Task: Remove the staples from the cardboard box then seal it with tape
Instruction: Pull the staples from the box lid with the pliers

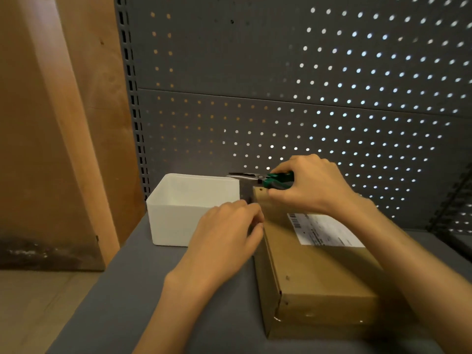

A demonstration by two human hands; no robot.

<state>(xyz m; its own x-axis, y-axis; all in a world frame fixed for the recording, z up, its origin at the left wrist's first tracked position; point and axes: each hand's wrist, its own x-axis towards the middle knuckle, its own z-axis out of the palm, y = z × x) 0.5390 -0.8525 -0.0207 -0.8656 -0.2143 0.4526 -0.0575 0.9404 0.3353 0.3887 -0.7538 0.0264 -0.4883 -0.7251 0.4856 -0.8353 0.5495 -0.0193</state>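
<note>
Behind your bench [132, 290], a grey pegboard [281, 85] fills the view from 11 to 3 o'clock, and a tall wooden board [63, 123] leans at 9 o'clock. Your bench is grey too, and it carries the cardboard box [314, 277], which lies flat at 4 o'clock with its long side running away from you. A white shipping label [321, 229] is stuck on its top face. Just beside the box, at 10 o'clock from it, an open white foam box [189, 210] stands. Your left hand [224, 233] rests against the far left edge of the cardboard box, fingers curled onto that edge. Your right hand [309, 185] is over the box's far corner, fingers clamped on the green handles of long-nose pliers [265, 178], whose thin tips point to 9 o'clock above the foam box's rim.
</note>
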